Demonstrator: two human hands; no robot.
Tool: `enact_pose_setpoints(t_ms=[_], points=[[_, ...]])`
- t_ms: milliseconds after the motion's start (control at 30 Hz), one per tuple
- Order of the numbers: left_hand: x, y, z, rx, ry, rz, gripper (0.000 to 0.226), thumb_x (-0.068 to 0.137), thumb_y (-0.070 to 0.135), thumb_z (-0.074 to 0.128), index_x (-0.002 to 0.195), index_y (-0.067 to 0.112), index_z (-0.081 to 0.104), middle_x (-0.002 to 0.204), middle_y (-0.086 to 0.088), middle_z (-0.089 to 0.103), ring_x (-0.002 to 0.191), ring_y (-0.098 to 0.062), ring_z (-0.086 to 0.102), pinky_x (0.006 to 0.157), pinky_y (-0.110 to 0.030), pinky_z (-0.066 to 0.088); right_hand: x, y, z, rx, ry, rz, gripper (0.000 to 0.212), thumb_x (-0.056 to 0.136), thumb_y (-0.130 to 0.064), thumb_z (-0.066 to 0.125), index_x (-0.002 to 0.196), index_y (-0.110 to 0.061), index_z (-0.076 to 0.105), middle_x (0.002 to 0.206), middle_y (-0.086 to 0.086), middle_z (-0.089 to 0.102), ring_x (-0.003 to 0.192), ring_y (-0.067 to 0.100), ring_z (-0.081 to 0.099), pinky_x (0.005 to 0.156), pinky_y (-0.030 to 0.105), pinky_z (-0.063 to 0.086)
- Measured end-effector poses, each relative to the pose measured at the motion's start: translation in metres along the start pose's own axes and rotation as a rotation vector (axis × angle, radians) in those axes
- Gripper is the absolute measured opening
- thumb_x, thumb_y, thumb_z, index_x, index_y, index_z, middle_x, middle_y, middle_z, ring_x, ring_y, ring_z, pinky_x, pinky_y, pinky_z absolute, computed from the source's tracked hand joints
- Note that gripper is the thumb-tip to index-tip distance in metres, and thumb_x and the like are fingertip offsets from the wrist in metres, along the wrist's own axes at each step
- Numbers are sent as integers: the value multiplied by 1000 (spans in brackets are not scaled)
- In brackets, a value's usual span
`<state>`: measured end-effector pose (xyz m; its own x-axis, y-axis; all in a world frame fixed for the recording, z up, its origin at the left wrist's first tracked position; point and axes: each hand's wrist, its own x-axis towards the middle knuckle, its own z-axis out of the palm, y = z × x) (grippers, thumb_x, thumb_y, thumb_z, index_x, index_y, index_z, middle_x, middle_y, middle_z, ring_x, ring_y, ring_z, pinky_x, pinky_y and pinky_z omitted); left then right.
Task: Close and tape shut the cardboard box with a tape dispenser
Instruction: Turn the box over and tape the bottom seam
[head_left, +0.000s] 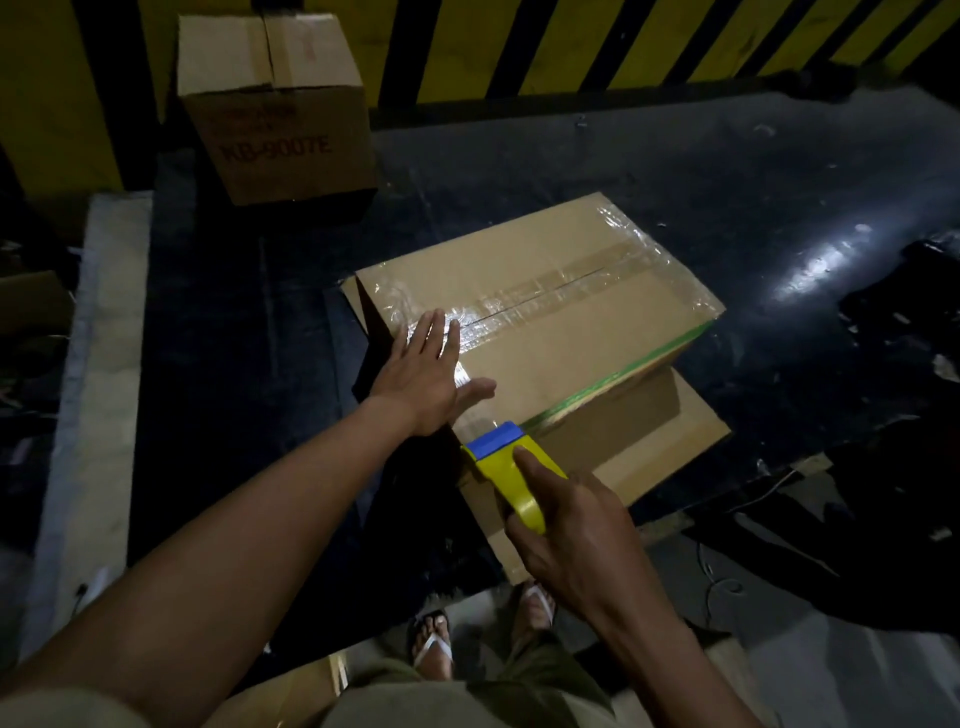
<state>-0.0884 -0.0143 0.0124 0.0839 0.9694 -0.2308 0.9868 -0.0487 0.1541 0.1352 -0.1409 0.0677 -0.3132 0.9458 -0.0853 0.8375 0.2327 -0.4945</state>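
Cardboard box (545, 312) sits at frame centre, flaps down. Its top seam runs from 8 toward 2 o'clock under wrinkled clear tape (550, 291), and a green stripe edges its 4 o'clock side. The box rests on a flat cardboard sheet (665, 441) that sticks out toward 5 o'clock, both on the dark glossy floor (675, 171). Left hand (423, 371) lies flat on the box's 8 o'clock end, fingers straight and spread beside the taped seam, grip open, holding nothing. Tape dispenser (506, 465), yellow body with blue head, is just off the box's near corner toward 6 o'clock, head toward the box. A shiny strip of tape runs from it up to the box edge beside the left thumb. Right hand (569, 530) has its grip closed round the dispenser's handle, index finger laid along the yellow body. At 11 o'clock, well apart, a second box (275, 104) stands closed, its printed lettering blurred. Yellow-and-black striped wall (571, 41) spans 12 o'clock. Pale concrete kerb (98, 364) at 9 o'clock. Sandalled feet (434, 644) at 6 o'clock, low in frame.
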Motion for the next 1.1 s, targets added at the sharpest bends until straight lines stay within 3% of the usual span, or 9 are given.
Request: enact_pose_setpoints(t_ms=[167, 300, 433, 600, 767, 900, 967, 1000, 1100], points=[[-1, 1, -2, 5, -30, -13, 113, 74, 86, 2, 157, 9, -10, 163, -14, -19, 150, -24, -21, 121, -46, -11, -9, 3, 9, 26, -21, 45, 71, 83, -53, 52, 150, -45, 30, 93, 7, 57, 90, 33, 60, 70, 37, 49], [-9, 14, -4, 101, 28, -4, 100, 89, 77, 12, 157, 7, -5, 163, -19, -16, 150, -33, -19, 121, -50, -9, -4, 4, 22, 4, -19, 55, 74, 79, -53, 48, 150, -43, 31, 95, 9, 59, 93, 34, 59, 69, 36, 43], [-22, 20, 9, -7, 27, 30, 113, 77, 88, 7, 157, 10, -9, 164, -14, -16, 151, -28, -18, 121, -47, -11, -14, 6, 17, 28, 0, 44, 72, 81, -53, 51, 150, -44, 30, 91, 3, 51, 90, 33, 59, 65, 33, 38], [-18, 22, 7, 8, 2, 16, 109, 82, 85, 16, 157, 10, -10, 164, -14, -17, 150, -28, -19, 121, -48, -11, -17, -6, 10, 5, -33, 69, 73, 84, -50, 54, 152, -43, 27, 98, 7, 56, 95, 35, 59, 71, 36, 44], [-19, 22, 9, -9, -3, 13, 109, 83, 86, 16, 157, 11, -12, 164, -13, -19, 150, -27, -21, 120, -48, -12, 8, -21, 0, -21, -31, 93, 64, 81, -48, 56, 142, -28, 50, 107, 13, 72, 102, 37, 64, 72, 37, 50], [-19, 21, 8, 0, -8, 29, 111, 81, 87, 12, 156, 10, -14, 163, -14, -20, 149, -28, -22, 120, -48, -12, 28, -15, -5, 3, -97, 145, 54, 71, -52, 53, 116, -25, 67, 81, 7, 71, 82, 32, 68, 60, 32, 49], [-21, 21, 7, -2, -13, 37, 111, 80, 88, 10, 156, 10, -14, 163, -14, -21, 149, -28, -23, 120, -48, -13, 30, -10, 3, -16, -199, 176, 44, 68, -52, 55, 96, -20, 67, 79, 8, 68, 75, 33, 65, 55, 31, 44], [-21, 21, 7, -1, -14, 41, 111, 80, 88, 10, 156, 10, -14, 163, -15, -21, 149, -28, -23, 120, -48, -12, 25, -6, 11, -18, -225, 183, 44, 68, -54, 54, 95, -20, 67, 80, 9, 68, 77, 34, 65, 55, 30, 42], [-19, 19, 8, 1, 8, 36, 110, 81, 87, 11, 156, 11, -13, 163, -14, -20, 150, -28, -22, 121, -48, -11, 19, 5, 20, 67, -215, 174, 59, 68, -62, 43, 117, -36, 64, 90, 4, 73, 90, 29, 68, 65, 30, 47]])
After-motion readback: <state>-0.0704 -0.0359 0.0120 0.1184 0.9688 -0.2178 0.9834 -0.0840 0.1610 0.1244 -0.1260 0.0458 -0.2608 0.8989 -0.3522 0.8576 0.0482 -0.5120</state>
